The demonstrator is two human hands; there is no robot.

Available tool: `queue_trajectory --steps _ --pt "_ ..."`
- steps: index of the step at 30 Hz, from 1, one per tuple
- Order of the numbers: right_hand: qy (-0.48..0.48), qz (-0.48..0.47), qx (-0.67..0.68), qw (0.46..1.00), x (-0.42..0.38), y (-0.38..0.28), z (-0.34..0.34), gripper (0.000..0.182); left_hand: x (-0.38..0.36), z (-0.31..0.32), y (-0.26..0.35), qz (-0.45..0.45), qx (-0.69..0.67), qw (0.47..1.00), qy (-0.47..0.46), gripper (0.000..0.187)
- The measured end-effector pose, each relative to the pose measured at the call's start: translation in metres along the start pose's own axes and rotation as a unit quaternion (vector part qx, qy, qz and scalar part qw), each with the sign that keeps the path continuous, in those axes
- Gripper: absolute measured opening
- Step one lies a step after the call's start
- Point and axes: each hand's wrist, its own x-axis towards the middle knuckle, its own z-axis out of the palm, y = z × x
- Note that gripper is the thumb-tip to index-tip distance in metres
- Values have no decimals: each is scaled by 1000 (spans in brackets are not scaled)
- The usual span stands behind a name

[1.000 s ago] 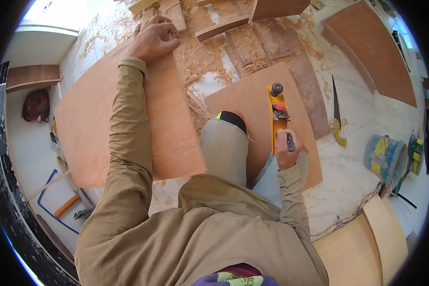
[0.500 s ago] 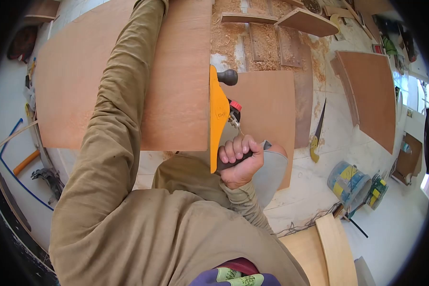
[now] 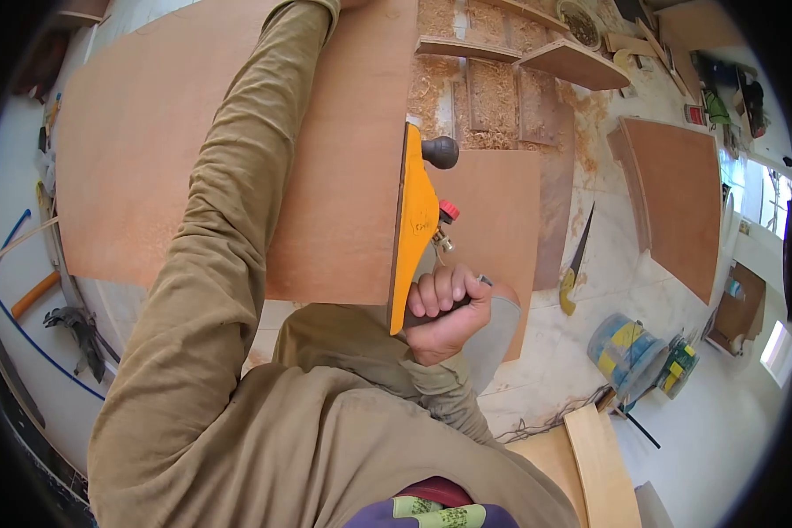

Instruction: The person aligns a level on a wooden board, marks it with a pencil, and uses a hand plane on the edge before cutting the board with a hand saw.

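Note:
My right hand (image 3: 449, 308) is closed around the dark rear handle of a yellow hand plane (image 3: 418, 224). The plane has a round black front knob (image 3: 440, 152) and a red adjusting knob. Its sole lies along the right edge of a large reddish-brown plywood panel (image 3: 343, 202), with its heel past the near corner. My left arm reaches across the panel to its far part. Only a sliver of my left hand (image 3: 352, 3) shows at the top border; its fingers are out of view.
Wood shavings (image 3: 497, 97) cover boards beyond the plane. A handsaw (image 3: 577, 264) lies on the tiled floor to the right, near a stacked panel (image 3: 678, 198) and paint-smeared buckets (image 3: 625, 352). At left are a blue bow-saw frame (image 3: 13, 255) and an orange handle (image 3: 35, 295).
The plane has slid slightly forward along the panel edge in my right hand. The view has shifted, and a bit of my left hand now shows at the top.

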Motion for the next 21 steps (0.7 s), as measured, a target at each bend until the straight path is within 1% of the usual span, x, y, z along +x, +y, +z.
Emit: queue_trajectory --steps 2,3,4,5,6,7,8,10,11,12,13,14,15,16,17,18,19,20,21 --pt "12 12 24 1000 32 0 8 28 4 5 -5 -1 -3 1000 -2 34" --pt "17 6 53 998 77 3 26 27 4 5 -3 2 -6 1000 -3 33" --pt "-1 -17 34 999 121 0 46 25 -1 -1 2 -1 -8 1000 -5 33" --pt "-63 -26 27 997 161 -4 57 25 0 6 -6 34 -18 999 29 33" --pt "-56 -24 12 998 176 -8 69 24 1 17 -18 70 -24 996 59 34" --pt "-56 -26 -1 998 186 -13 82 24 15 23 -25 110 -30 989 94 34" --pt "-56 -48 -27 997 181 -21 80 26 4 9 -11 70 -34 995 54 37" --pt "-48 -95 -99 989 157 -42 54 27 1 2 -2 46 -28 998 26 40" --pt "-39 -172 -231 957 139 -54 35 26 2 0 -2 30 -24 999 11 41" --pt "-29 -240 -355 903 129 -65 15 26 3 -5 -4 20 -23 998 -47 52" --pt "-21 -283 -478 831 130 -74 -9 25 6 0 -15 44 -32 999 -8 54" --pt "-1 -322 -591 740 127 -85 -38 24 14 13 -29 77 -45 996 26 57" --pt "31 -353 -693 628 116 -93 -68 23 20 28 -32 120 -67 989 55 61" --pt "17 -403 -739 540 108 -98 -96 22 14 19 -21 124 -67 990 -11 69" --pt "4 -445 -780 440 111 -107 -120 20 8 2 -12 133 -65 986 -74 77" --pt "-11 -476 -813 334 111 -118 -144 19 12 6 -14 87 -90 986 -109 73" --pt "-17 -455 -837 305 109 -129 -165 17 29 15 -28 111 -69 988 -79 70" --pt "-33 -432 -857 280 111 -137 -183 15 30 18 -32 144 -62 987 -26 66" --pt "-53 -407 -874 261 109 -136 -201 14 30 15 -30 125 -72 988 -61 65"
